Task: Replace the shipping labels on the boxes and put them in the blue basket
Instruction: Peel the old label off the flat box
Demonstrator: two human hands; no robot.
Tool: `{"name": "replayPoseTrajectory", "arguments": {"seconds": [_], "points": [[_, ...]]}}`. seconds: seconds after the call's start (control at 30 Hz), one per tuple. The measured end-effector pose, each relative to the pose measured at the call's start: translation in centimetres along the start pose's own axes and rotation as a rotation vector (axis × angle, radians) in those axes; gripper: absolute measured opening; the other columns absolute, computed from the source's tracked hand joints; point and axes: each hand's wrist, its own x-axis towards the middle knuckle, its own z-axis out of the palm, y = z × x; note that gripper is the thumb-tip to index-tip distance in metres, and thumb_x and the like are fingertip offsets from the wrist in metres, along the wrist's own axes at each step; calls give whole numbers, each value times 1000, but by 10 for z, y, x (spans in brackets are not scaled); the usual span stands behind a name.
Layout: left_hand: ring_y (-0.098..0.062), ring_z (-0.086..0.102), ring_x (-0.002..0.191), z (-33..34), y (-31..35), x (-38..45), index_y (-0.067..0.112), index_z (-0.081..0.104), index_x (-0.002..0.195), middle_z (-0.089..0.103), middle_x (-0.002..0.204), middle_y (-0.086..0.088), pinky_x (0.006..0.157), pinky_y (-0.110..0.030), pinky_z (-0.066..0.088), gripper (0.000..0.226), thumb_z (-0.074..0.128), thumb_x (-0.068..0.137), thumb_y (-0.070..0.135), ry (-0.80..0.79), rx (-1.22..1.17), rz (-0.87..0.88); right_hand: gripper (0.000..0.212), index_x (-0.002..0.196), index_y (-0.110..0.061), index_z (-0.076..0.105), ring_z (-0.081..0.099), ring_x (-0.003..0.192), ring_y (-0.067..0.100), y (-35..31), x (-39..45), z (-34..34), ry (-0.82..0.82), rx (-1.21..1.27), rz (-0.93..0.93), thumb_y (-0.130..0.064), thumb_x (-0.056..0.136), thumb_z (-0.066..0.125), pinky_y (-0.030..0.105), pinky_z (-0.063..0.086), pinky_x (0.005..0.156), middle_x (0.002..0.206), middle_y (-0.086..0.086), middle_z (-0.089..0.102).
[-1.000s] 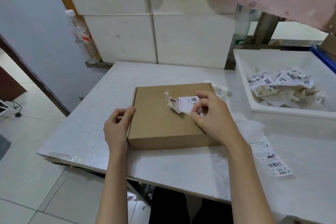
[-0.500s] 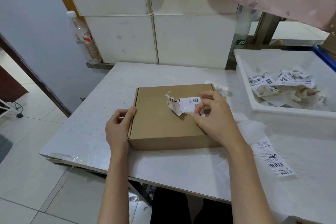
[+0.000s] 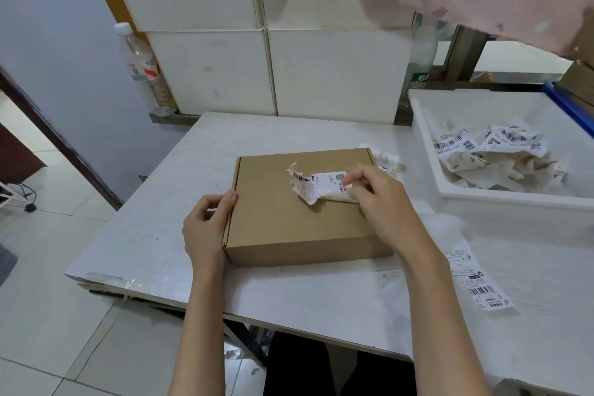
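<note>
On the box (image 3: pixel 289 219), right hand (image 3: pixel 376 199) pinches the label's (image 3: pixel 321 186) right edge

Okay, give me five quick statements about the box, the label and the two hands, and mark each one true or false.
1. The old label is partly peeled, its left end curling up off the cardboard box. True.
2. The right hand pinches the label. True.
3. The left hand presses flat on the box's top. False: it grips the box's left edge.
4. The white tray holds a stack of boxes. False: it holds crumpled torn-off labels.
5. A flat label lies on the table to the right of the box. True.
</note>
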Motion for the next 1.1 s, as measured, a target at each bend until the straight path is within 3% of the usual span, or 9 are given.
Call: {"name": "replayPoseTrajectory", "arguments": {"seconds": [0.1,0.23,0.43,0.5,0.57,0.63,0.8,0.9,1.1], "points": [[-8,63,81,0,0,0,25,72,78,72,81,16,90,-47,48,19,69,81,43,0,8,5,7,87,-11,58,53,93,2,0,-2,1,-28,-145,-33,-4,87,56,-1,35,73,120,-11,46],[-6,62,77,0,0,-1,24,71,77,72,80,16,88,-45,48,21,68,80,45,2,8,13,9,85,-14,59,55,93,6,5,0,1,-24,-196,-49,-10,93,61,-6,30,74,122,-11,44],[-4,61,76,0,-2,0,23,72,79,72,81,15,89,-45,48,17,69,87,38,1,14,18,7,92,-20,57,52,89,11,4,2,12,116,-197,-118,-17,97,53,12,35,72,100,-4,54],[-5,61,77,0,-1,0,23,72,79,72,80,15,89,-46,48,16,70,87,36,3,12,14,7,90,-22,58,56,91,7,3,5,9,139,-108,-72,-18,96,55,17,39,75,97,-5,60],[-6,62,78,0,-1,0,23,72,79,72,81,16,90,-46,48,16,71,87,36,6,12,8,6,92,-24,61,58,91,-5,-1,6,1,105,74,31,-21,95,57,8,42,77,99,-10,64],[-4,61,76,0,-1,1,23,72,79,72,82,17,90,-46,48,17,70,85,38,3,14,7,15,94,-24,65,56,92,-7,-2,7,-2,110,127,83,-26,98,51,6,39,77,104,-11,60],[-8,61,76,0,-1,0,23,72,78,71,78,13,88,-47,48,24,70,78,47,0,2,-2,15,104,-10,67,55,77,0,3,17,13,274,-119,78,-12,96,55,13,42,85,117,-3,37],[-10,61,75,0,-1,0,22,72,77,70,76,12,87,-48,48,27,69,75,49,3,-5,-8,18,108,-9,67,54,86,13,2,22,19,295,-218,116,-9,92,60,19,41,84,116,-1,39],[-10,61,76,0,-2,1,23,72,78,70,76,13,85,-44,47,29,68,74,51,1,-13,-10,14,98,-15,70,61,89,17,-2,25,24,345,-300,167,-11,89,61,25,38,69,114,0,49]]}}
